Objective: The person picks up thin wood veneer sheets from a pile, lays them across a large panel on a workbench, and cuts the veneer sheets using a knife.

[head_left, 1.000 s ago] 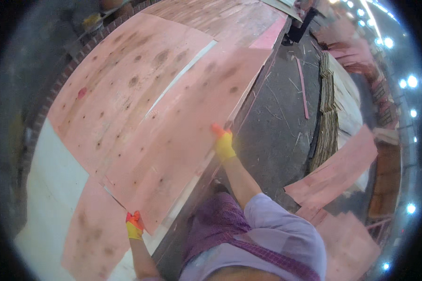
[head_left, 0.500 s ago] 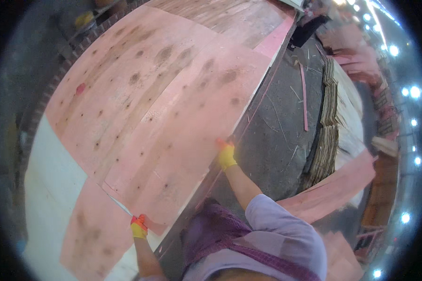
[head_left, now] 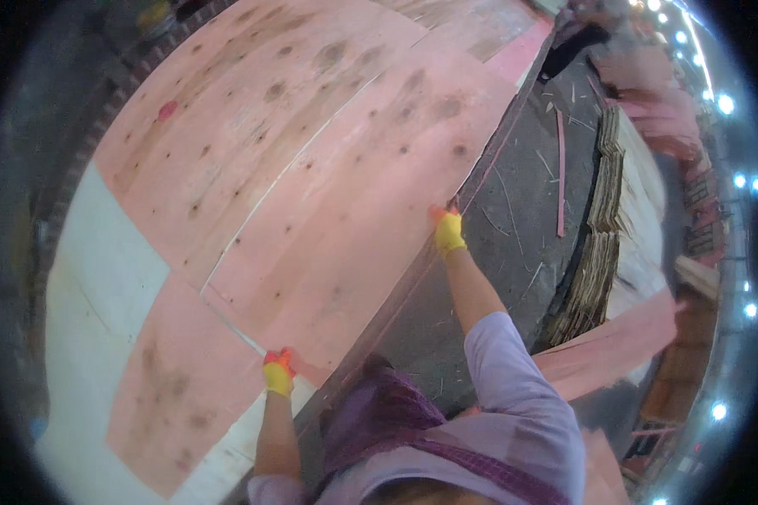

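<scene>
Stack (head_left: 93, 269) ahead of you; pink sheet (head_left: 354, 185) on top along its right edge, long axis running away and rightward. Sheet lies left of your right hand (head_left: 447, 228), grip can't tell; left hand (head_left: 279, 371) pinches its near end.

Thin slivers (head_left: 546, 165) litter the dark floor (head_left: 490, 269) over there, and a narrow pink strip (head_left: 561, 181) lies among them. Just beyond, I see a ragged-edged stack (head_left: 600, 265) of thin sheets, pale on top, with a loose pink sheet (head_left: 619, 341) across its near end. Past it sits a pink heap (head_left: 653, 105), then a brown panel (head_left: 680, 366). Bright white lamps (head_left: 725, 104) dot the far right.
</scene>
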`<action>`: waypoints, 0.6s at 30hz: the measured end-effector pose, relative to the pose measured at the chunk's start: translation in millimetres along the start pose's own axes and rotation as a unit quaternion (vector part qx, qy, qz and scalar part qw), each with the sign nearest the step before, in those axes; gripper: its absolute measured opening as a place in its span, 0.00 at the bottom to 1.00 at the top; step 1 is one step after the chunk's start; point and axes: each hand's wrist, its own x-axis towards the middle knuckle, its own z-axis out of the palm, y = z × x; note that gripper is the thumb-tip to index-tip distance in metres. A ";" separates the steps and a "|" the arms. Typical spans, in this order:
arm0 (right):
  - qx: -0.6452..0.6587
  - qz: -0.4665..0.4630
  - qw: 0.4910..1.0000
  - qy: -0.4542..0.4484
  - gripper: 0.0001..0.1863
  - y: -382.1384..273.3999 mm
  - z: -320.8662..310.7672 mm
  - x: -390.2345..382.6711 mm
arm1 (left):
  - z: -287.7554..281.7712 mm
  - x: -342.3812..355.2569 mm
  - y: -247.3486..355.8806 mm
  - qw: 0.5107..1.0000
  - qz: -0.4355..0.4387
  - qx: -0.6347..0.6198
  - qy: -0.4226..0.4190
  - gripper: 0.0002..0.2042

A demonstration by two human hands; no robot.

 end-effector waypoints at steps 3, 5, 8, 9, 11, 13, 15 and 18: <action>-0.016 0.009 1.000 -0.004 0.11 6.8 -3.2 11.3 | -6.7 -19.8 7.1 0.999 -0.036 -0.018 -0.009 0.10; 0.075 0.004 0.996 -0.042 0.16 5.2 -10.5 37.3 | 2.8 -20.6 33.3 0.996 -0.065 -0.025 -0.048 0.08; -0.066 -0.011 0.993 -0.097 0.06 -12.9 35.0 33.8 | 6.7 -24.0 56.4 0.996 -0.078 0.005 -0.053 0.05; -0.095 -0.028 0.992 -0.081 0.10 -21.4 57.5 25.6 | 11.3 -30.8 69.8 0.994 -0.063 -0.052 -0.069 0.04; -0.223 0.100 0.962 -0.118 0.13 -33.9 34.7 48.8 | 8.7 -12.4 62.8 0.986 -0.048 0.070 -0.146 0.06; -0.269 0.074 0.957 -0.084 0.17 -29.8 62.6 12.2 | -24.1 62.0 -30.6 0.952 0.177 0.187 -0.168 0.08; -0.269 0.010 0.963 -0.027 0.20 -9.7 86.8 -24.2 | -24.0 76.7 -25.6 0.917 0.259 0.276 -0.123 0.11; -0.379 -0.303 0.871 0.073 0.24 1.1 52.6 -55.0 | 24.3 3.3 32.8 0.959 0.073 0.258 -0.091 0.13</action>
